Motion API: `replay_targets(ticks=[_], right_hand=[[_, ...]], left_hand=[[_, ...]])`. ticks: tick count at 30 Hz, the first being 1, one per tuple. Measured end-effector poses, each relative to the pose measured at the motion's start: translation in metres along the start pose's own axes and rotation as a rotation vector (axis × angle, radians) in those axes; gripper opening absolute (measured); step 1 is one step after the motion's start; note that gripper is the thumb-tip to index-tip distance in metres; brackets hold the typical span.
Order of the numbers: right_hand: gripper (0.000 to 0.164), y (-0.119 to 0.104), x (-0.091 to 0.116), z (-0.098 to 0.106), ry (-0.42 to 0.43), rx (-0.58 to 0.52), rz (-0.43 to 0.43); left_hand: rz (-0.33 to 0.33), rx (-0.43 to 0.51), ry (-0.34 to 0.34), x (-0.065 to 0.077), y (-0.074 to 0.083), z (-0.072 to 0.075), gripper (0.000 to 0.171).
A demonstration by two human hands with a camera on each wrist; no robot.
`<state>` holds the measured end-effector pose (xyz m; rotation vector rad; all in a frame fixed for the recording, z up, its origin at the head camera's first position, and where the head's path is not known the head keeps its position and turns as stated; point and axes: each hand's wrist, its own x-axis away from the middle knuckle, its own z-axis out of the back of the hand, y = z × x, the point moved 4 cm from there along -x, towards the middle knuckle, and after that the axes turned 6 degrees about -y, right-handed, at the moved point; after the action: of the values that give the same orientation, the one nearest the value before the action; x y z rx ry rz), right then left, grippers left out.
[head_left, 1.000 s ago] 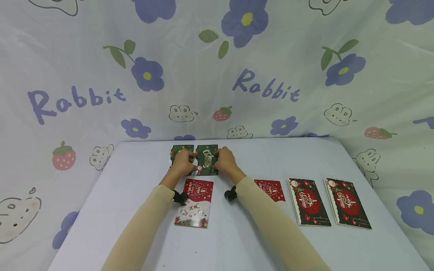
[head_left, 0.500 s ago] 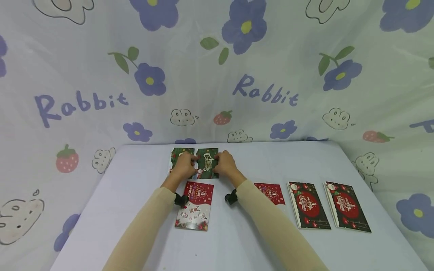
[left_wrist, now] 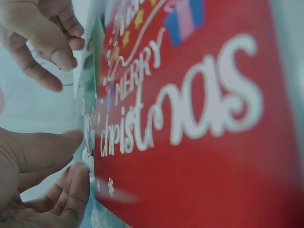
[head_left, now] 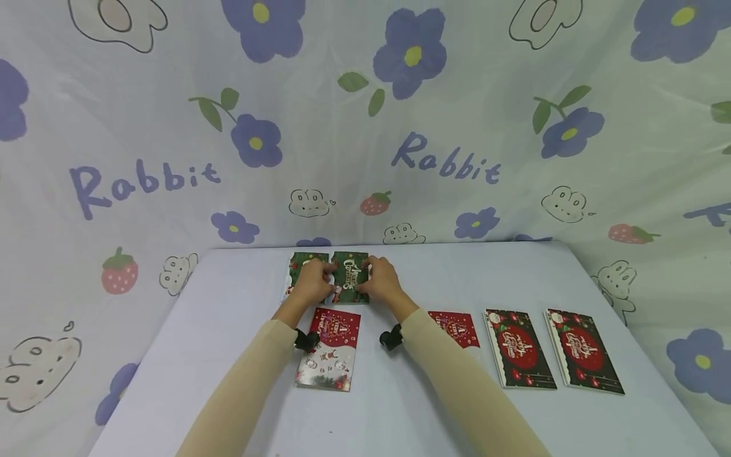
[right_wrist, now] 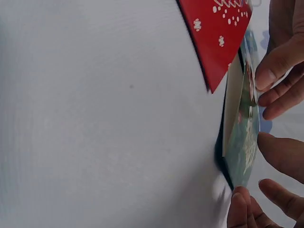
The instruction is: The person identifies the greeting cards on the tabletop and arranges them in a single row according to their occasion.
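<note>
In the head view, my left hand (head_left: 313,282) and right hand (head_left: 382,282) are on either side of a green Christmas card (head_left: 349,277) at the far side of the table. Thumb and fingers of each hand hold it at its side edges. A second green card (head_left: 301,263) lies just left of it, partly covered by my left hand. The right wrist view shows the held card (right_wrist: 244,137) edge-on, its cover slightly apart from the cream layer beneath. A red and white Christmas card (head_left: 329,349) lies nearer, below my left wrist; its red part (left_wrist: 190,166) fills the left wrist view.
Another red card (head_left: 455,325) is partly hidden under my right sleeve. Two dark Christmas cards with red circles, one (head_left: 520,349) beside the other (head_left: 585,351), lie at the right. A patterned curtain (head_left: 342,146) hangs behind the white table (head_left: 228,304).
The head view has tilted up, so the whole scene sits lower in the frame. Both hands stay at the green card with little visible movement.
</note>
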<state>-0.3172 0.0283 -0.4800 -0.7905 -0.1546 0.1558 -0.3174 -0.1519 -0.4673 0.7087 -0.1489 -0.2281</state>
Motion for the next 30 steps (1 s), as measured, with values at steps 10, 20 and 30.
replay_targets(ticks=[10, 20, 30], right_hand=[[0.052, -0.007, 0.008, 0.008, 0.005, -0.063, 0.037], [0.046, -0.022, 0.032, 0.012, -0.006, -0.106, 0.071], [0.043, -0.027, 0.057, 0.001, -0.040, -0.154, 0.100]], left_hand=[[0.008, 0.083, -0.039, 0.008, 0.010, 0.004, 0.045], [-0.045, 0.094, -0.090, 0.029, 0.014, 0.012, 0.039], [-0.048, 0.030, -0.122, 0.058, 0.009, 0.018, 0.033]])
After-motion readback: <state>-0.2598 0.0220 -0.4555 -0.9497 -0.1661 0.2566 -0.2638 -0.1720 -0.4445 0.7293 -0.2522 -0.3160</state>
